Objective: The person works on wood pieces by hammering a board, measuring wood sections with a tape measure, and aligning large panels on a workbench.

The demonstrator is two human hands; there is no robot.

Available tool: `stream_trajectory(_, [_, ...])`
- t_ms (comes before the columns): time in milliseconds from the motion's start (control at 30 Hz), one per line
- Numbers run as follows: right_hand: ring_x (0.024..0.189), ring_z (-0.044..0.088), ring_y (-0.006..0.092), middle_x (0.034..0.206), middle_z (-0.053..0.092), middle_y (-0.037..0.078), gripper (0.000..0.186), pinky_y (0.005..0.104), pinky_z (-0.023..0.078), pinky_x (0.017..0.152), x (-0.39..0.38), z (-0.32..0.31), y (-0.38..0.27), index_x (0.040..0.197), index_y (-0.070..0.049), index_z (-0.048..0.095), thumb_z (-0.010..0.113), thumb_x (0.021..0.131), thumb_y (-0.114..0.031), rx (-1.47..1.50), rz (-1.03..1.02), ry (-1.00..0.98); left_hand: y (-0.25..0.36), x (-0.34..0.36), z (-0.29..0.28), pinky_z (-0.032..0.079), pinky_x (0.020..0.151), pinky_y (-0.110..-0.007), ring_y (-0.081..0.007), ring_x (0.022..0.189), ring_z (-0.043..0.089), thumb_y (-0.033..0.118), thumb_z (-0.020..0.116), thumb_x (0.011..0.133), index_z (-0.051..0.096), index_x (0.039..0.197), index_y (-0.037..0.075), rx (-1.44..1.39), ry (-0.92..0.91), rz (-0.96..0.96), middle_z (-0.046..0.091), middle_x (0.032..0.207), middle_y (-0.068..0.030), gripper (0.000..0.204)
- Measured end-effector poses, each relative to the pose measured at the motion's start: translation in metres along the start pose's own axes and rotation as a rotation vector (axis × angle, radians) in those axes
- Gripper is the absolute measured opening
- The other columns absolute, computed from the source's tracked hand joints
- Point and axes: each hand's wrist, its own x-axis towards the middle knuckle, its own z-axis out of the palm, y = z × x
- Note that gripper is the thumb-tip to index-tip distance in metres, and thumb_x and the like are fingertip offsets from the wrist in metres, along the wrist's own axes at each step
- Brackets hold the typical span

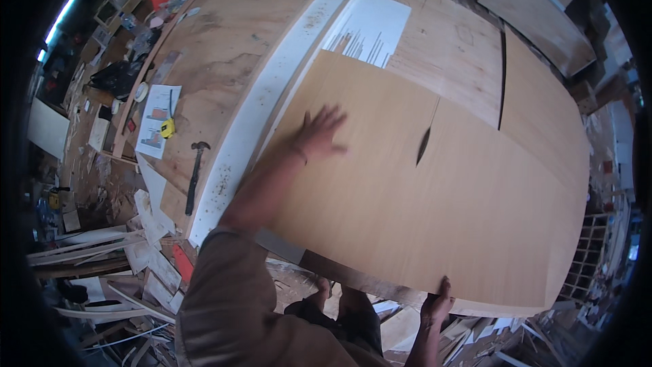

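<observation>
A large light-brown wood veneer sheet (380,197) covers the near right part of the workbench. A dark, narrow gap (424,147) shows in its middle. My left hand (323,134) is over the sheet's left part with fingers spread, slightly blurred; whether the palm presses on it I cannot tell. At the near edge, my right hand (438,304) grips the veneer sheet, thumb on top and the other fingers hidden beneath. Beyond the sheet lie pale plywood (455,34) and a white panel with dark streaks (377,24).
A long white strip (272,88) runs along the sheet's left side. Left of it are a hammer (195,177), a yellow tape measure (167,128) and a printed paper (151,139). Wood offcuts (129,285) litter the floor. Large boards (536,17) stand at the far right.
</observation>
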Motion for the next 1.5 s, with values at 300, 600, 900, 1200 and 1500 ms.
stream_trajectory(300, [0.103, 0.061, 0.0225, 0.115, 0.060, 0.011, 0.030, 0.0366, 0.053, 0.088, 0.009, -0.001, -0.002, 0.121, -0.002, 0.053, 0.058, 0.092, -0.010, -0.001, 0.014, -0.044, 0.057, -0.183, -0.052, 0.020, 0.102, -0.074, -0.0440, 0.142, 0.015, 0.068, 0.080, 0.046, 0.030, 0.147, 0.019, 0.074, -0.462, 0.324, 0.019, 0.155, -0.0151, 0.123])
stream_trajectory(600, [0.102, 0.061, 0.0221, 0.113, 0.062, 0.011, 0.026, 0.0368, 0.053, 0.087, 0.033, 0.015, -0.009, 0.117, -0.001, 0.057, 0.059, 0.092, -0.010, -0.024, 0.107, 0.017, 0.036, -0.159, -0.026, 0.025, 0.111, -0.057, -0.0460, 0.140, 0.020, 0.062, 0.080, 0.057, 0.040, 0.143, 0.017, -0.071, -0.320, 0.357, 0.029, 0.151, -0.0167, 0.106])
stream_trajectory(900, [0.095, 0.062, 0.0191, 0.106, 0.063, 0.008, 0.024, 0.0349, 0.053, 0.077, 0.095, 0.059, -0.006, 0.115, -0.002, 0.057, 0.059, 0.094, -0.013, 0.026, 0.067, -0.068, 0.034, -0.102, -0.024, 0.020, 0.105, -0.072, -0.0361, 0.145, 0.013, 0.065, 0.078, 0.058, 0.034, 0.146, 0.027, 0.014, -0.293, 0.180, 0.020, 0.158, -0.0020, 0.106])
stream_trajectory(1200, [0.088, 0.063, 0.0193, 0.104, 0.064, 0.009, 0.021, 0.0330, 0.053, 0.069, 0.160, 0.085, -0.008, 0.111, 0.002, 0.057, 0.056, 0.096, -0.013, 0.166, 0.136, -0.201, 0.041, -0.047, -0.037, 0.018, 0.104, -0.075, -0.0346, 0.146, 0.007, 0.055, 0.083, 0.057, 0.029, 0.148, 0.030, 0.019, -0.329, 0.063, 0.013, 0.159, 0.0014, 0.109])
stream_trajectory(1500, [0.087, 0.065, 0.0189, 0.093, 0.062, 0.008, 0.009, 0.0297, 0.056, 0.072, 0.138, 0.037, -0.004, 0.095, -0.003, 0.058, 0.053, 0.096, -0.010, 0.056, 0.053, -0.064, 0.051, -0.051, -0.037, 0.017, 0.104, -0.076, -0.0357, 0.146, 0.005, 0.054, 0.084, 0.057, 0.027, 0.149, 0.031, 0.027, -0.329, 0.008, 0.013, 0.159, 0.0011, 0.110])
